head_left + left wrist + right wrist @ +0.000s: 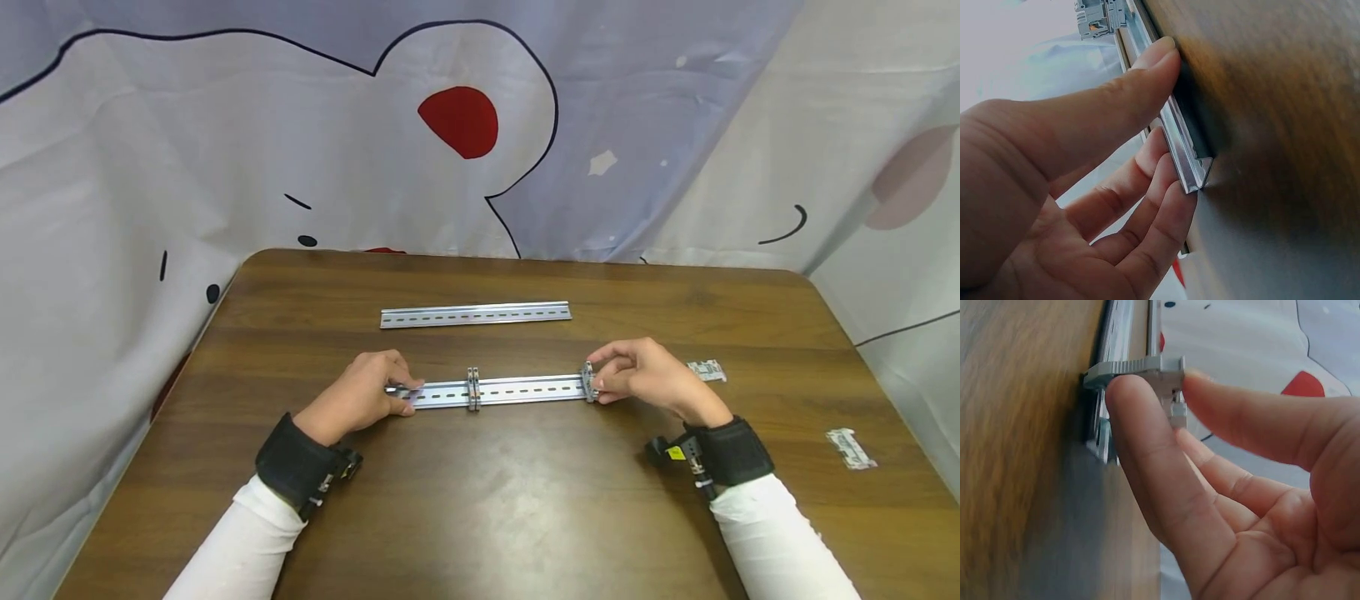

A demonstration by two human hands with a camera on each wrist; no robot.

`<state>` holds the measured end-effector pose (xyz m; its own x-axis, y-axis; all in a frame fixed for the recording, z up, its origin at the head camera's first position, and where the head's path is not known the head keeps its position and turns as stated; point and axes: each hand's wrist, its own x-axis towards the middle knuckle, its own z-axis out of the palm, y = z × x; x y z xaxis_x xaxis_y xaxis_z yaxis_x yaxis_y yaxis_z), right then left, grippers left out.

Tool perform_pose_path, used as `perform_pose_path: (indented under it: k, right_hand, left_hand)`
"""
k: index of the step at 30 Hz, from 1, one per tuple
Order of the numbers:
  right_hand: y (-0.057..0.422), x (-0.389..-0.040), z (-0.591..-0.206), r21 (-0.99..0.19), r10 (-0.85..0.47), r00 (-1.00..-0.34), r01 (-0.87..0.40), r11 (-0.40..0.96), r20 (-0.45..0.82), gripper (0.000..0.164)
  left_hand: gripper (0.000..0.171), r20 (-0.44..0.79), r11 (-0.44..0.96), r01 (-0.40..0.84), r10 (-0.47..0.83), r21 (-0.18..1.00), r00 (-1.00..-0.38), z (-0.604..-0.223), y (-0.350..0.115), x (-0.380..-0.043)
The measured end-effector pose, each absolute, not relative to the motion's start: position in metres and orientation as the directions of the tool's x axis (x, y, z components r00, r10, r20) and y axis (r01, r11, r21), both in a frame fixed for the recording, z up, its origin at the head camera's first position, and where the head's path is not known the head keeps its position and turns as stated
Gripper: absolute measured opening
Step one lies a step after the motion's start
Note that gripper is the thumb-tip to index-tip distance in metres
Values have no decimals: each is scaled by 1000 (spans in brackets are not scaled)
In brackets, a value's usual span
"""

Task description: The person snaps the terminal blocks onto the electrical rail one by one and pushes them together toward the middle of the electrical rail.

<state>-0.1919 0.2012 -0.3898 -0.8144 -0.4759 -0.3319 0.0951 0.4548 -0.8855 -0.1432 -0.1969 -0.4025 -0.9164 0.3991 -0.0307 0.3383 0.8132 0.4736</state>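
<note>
A slotted metal DIN rail (528,388) lies across the table in front of me. My left hand (367,392) grips its left end, thumb on the near edge and fingers on the far edge; the left wrist view shows the bare rail end (1191,178) by the fingertips. At the other end, my right hand (645,375) pinches a grey DIN rail terminal block (1141,367) between thumb and fingers, and the block sits across the rail. Two thin grey blocks (473,389) stand side by side on the rail, left of its middle.
Behind, a second DIN rail (476,315) lies parallel with no blocks on it. A small printed packet (707,371) lies just beyond my right hand, and another packet (851,449) is near the table's right edge. A patterned curtain (300,150) hangs behind the wooden table (480,500).
</note>
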Motion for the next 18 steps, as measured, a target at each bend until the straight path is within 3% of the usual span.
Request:
perform_pose_path:
  k: [18]
  right_hand:
    - [156,-188,-395,-910,-524,-785,120,397,-332,37]
  left_hand:
    - [37,-32,810,342,405,476,-914,-403,-198,-144]
